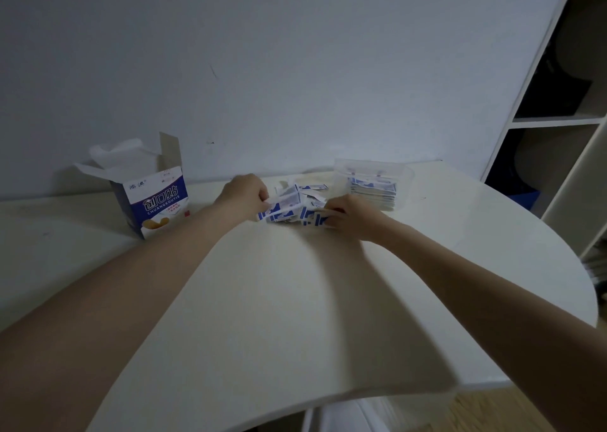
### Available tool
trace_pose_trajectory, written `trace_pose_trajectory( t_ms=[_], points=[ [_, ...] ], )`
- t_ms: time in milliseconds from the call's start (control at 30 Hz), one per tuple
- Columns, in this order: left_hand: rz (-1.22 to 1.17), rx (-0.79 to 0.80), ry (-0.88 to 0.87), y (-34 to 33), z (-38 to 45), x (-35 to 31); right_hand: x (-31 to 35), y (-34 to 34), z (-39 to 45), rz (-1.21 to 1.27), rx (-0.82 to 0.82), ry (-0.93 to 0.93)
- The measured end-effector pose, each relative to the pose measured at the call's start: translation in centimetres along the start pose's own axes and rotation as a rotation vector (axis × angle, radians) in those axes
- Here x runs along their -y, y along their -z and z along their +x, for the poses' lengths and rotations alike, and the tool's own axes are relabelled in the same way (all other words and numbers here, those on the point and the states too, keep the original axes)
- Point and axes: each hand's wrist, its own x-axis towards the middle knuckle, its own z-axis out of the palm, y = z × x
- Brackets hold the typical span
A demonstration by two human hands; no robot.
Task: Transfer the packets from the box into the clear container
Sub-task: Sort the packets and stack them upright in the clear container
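A pale cream table [295,300] with a rounded right edge fills the lower half of the frame, pushed against a plain grey-white wall [262,54]; an open white shelving unit [558,119] with dark compartments stands at the right edge, and a strip of wooden floor [492,412] shows at the lower right. At centre frame, near the far edge of the table, lies a loose pile of packets [292,206], small flat white sachets with blue print, tumbled at all angles so no single direction holds, though the heap spreads left to right. The left hand [244,197] has its fingers curled onto the pile's left end, pinching packets; the right hand [349,216] grips the pile's right end with fingers bent over it. Just right of the pile, the clear container [374,182] sits with its long side running across the frame, and a neat stack of the same packets lies flat inside it. At centre left stands the box [154,198], upright, blue and white with large lettering, its top flaps open and pointing up, a white paper liner showing within.
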Motion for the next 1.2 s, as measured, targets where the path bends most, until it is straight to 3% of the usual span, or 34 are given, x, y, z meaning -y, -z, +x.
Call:
trace_pose_trajectory(
  t_ms=[167,267,433,600,800,900,1200],
  points=[
    [-0.262,0.01,0.066,1.1,0.5,0.6,0.7,1.4,0.1,0.234,-0.145,-0.098],
    [-0.34,0.069,0.023,1.5,0.5,0.1,1.3,2.3,0.6,0.189,-0.193,-0.046],
    [-0.408,0.227,-0.065,1.7,-0.6,-1.7,2.4,3.2,1.0,-0.029,-0.049,0.124],
    [-0.381,0.257,-0.056,1.0,-0.8,-2.8,2.7,2.6,0.6,-0.091,0.093,0.038],
    [-0.673,0.339,0.041,0.4,-1.0,-2.7,1.5,2.7,0.2,0.135,0.053,-0.068],
    [-0.619,0.35,-0.019,0.4,-0.9,-2.2,0.9,2.7,-0.1,0.323,0.084,-0.147],
    [-0.645,0.301,0.047,0.2,-0.8,-2.8,0.9,2.5,0.2,0.221,0.146,-0.137]
  ],
)
